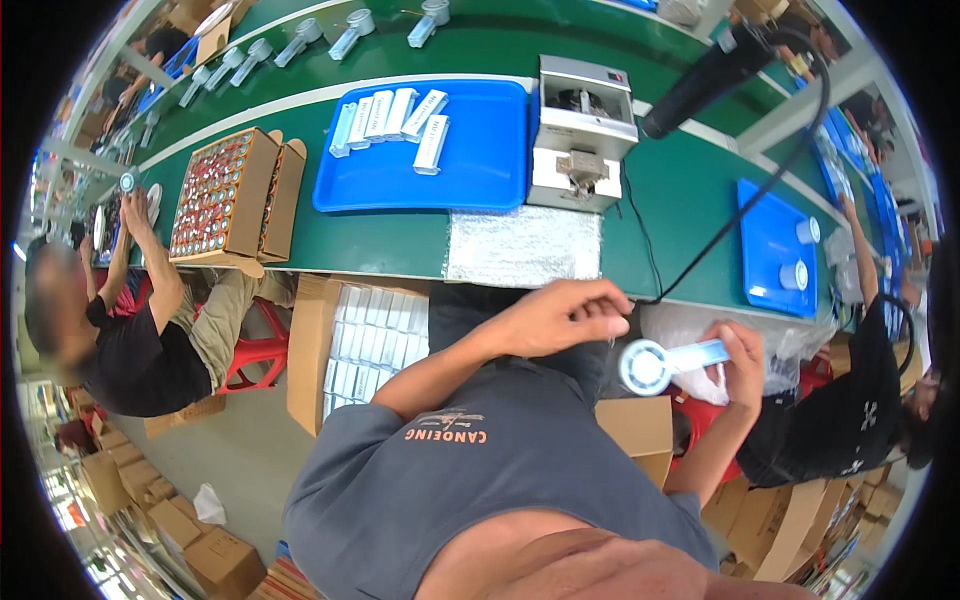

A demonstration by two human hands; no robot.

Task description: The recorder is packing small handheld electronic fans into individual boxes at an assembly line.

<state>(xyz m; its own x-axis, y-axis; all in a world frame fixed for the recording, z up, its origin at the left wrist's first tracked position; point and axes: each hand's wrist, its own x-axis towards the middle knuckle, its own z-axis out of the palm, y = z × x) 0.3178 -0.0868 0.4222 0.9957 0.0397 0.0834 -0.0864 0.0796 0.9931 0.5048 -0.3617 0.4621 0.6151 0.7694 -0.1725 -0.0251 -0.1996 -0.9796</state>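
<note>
My right hand (742,362) grips a small handheld fan (648,368) by its pale blue handle. The fan's round white head points left, over my lap. Just left of it, my left hand (565,318) hovers near the table's front edge, fingers bent and apart, holding nothing I can see. Beyond my left hand lies a silvery wrapped sheet (524,246). Behind that sheet stands a grey metal screw feeder (585,130). A blue tray (480,160) beside the feeder bears several white-and-blue oblong pieces (375,116).
A black power screwdriver (700,85) hangs at upper right, its cable looping down to the table. More fans (350,35) line the far green bench. Cartons stand on the table (222,195) and left of my lap (312,350). Co-workers sit left (130,330) and right (820,430).
</note>
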